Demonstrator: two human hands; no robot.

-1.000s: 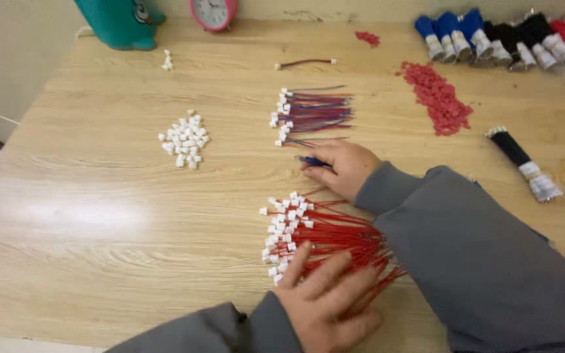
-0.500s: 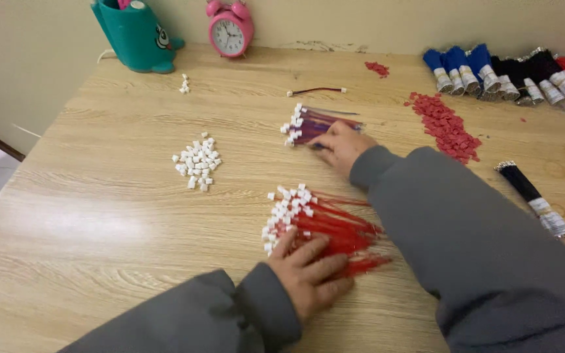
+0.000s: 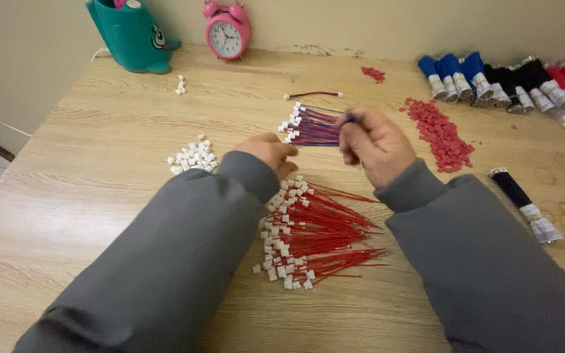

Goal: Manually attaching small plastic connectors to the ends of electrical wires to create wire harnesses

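While red wires (image 3: 315, 229) lay on the table (image 3: 99, 163), the right hand (image 3: 371, 147) pinched blue-red wires (image 3: 312, 125), the left hand (image 3: 271, 151) fingers curled at their white ends.

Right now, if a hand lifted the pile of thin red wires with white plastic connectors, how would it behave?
The pile of thin red wires with white plastic connectors lies loose and unbound, so it would likely splay and shed strands. The wires look thin, so probably floppy and light. The wooden table looks smooth, so pushed strands may slide.

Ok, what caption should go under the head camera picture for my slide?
Two grey-sleeved hands, left hand and right hand, meet over a bundle of blue-and-red wires, beside a red wire pile on a wooden table.
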